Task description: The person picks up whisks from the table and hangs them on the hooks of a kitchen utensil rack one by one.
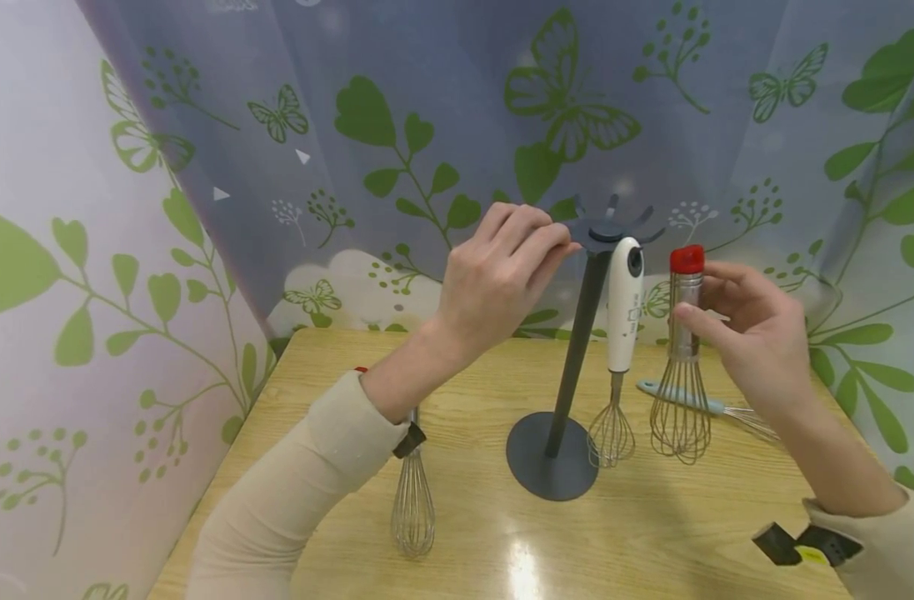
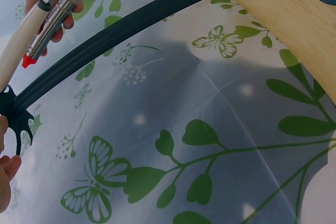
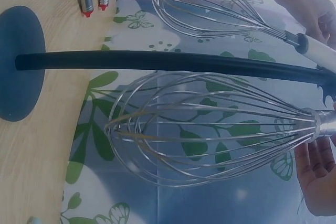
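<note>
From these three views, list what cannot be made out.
- Head view: the handle of the near whisk is hidden under the left sleeve.
- Left wrist view: the left hand is cut off by the frame edge.
- Head view: the slot holding the white whisk on the rack is too small to see.

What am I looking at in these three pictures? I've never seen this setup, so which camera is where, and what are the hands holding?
No machine here: a person works bare-handed, with one camera on the head and one on each wrist. The head view looks down on a wooden table. On it stands a dark rack with a slotted top, from which a white-handled whisk hangs. The left hand pinches the rack's top. The right hand holds a red-capped whisk upright by its handle. Two more whisks lie on the table: one near the left sleeve, a blue-handled one behind. The wrist views show the same rack and whisks close up, turned sideways.
</note>
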`<state>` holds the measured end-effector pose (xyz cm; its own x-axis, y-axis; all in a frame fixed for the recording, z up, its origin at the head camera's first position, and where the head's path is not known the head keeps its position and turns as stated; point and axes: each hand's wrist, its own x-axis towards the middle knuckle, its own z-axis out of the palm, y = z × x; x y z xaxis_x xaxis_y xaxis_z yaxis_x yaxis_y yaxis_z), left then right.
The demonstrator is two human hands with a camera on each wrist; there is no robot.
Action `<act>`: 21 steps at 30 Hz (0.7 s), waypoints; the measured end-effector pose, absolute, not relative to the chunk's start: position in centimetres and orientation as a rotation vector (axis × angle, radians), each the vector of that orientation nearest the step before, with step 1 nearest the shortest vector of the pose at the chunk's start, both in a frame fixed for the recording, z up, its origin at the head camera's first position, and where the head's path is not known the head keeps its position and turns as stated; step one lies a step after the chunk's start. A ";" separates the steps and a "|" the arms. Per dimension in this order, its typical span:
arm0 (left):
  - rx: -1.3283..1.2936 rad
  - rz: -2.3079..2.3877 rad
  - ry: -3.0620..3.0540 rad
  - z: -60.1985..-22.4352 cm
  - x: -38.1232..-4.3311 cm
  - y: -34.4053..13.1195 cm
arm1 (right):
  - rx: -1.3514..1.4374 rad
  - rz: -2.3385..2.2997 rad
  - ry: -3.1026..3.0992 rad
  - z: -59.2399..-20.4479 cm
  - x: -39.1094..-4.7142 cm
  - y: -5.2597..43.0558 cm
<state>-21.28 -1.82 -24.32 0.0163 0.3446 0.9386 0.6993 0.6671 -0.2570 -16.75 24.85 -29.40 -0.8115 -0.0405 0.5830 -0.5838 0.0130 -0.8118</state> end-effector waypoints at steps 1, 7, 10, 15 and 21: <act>-0.881 -0.340 -1.588 -24.3 -21.3 -1.8 | 0.644 1.853 -1.899 -29.3 -16.8 24.9; -0.880 -0.341 -1.588 -24.3 -21.3 -1.8 | 0.665 1.888 -1.907 -28.9 -16.9 25.1; -0.880 -0.344 -1.590 -24.3 -21.3 -1.8 | 0.663 1.917 -1.919 -28.6 -16.9 25.2; -0.879 -0.345 -1.590 -24.3 -21.2 -1.9 | 0.652 1.947 -1.942 -28.2 -16.9 25.4; -0.882 -0.346 -1.591 -24.3 -21.3 -1.9 | 0.672 1.943 -1.957 -27.8 -17.0 25.6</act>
<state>-21.26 -1.89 -24.28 0.0125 0.3432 0.9392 0.7023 0.6655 -0.2525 -16.96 25.57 -27.84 -0.8447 -0.1147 0.5228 -0.5236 -0.0252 -0.8516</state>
